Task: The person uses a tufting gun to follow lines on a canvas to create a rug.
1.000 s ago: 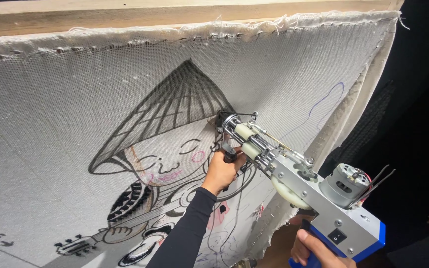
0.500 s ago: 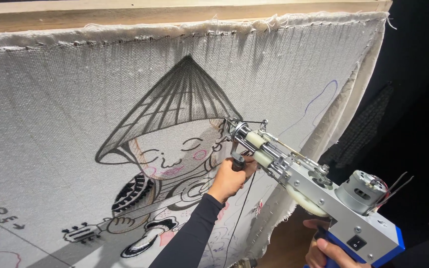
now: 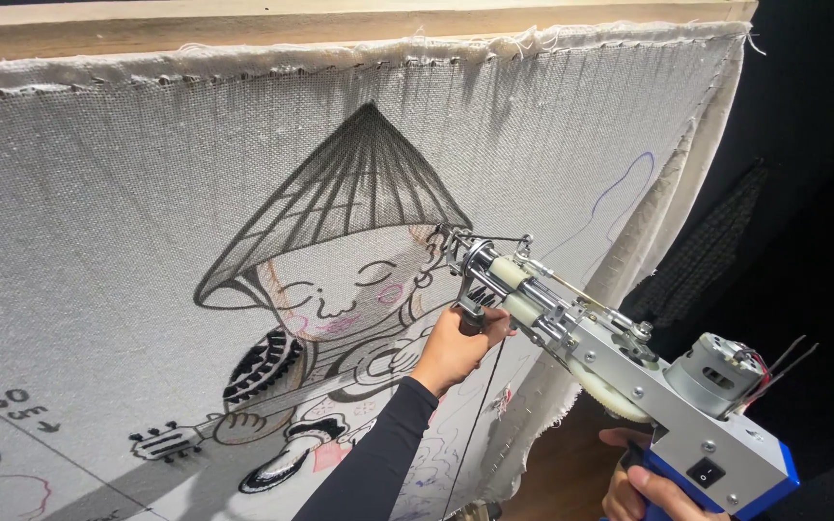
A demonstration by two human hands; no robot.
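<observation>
A blue and silver tufting gun (image 3: 620, 371) points its needle end at a stretched grey cloth (image 3: 118, 193) that bears a drawn figure with a cone hat (image 3: 349, 198). My left hand (image 3: 456, 347), in a black sleeve, grips the gun's front handle just under the needle, close to the cloth by the figure's face. My right hand (image 3: 644, 482) holds the blue rear grip at the bottom right, below the motor (image 3: 721, 371). The needle tip sits at the right edge of the drawn face.
The cloth hangs from a wooden frame bar (image 3: 340, 24) along the top. Its loose frayed edge (image 3: 629, 280) falls down the right side. Beyond that the room is dark. A drawn guitar and marks lie at the lower left of the cloth.
The view has shifted so the drawing sits further right and lower in the frame. Both hands keep their hold on the gun, whose needle stays by the figure's face.
</observation>
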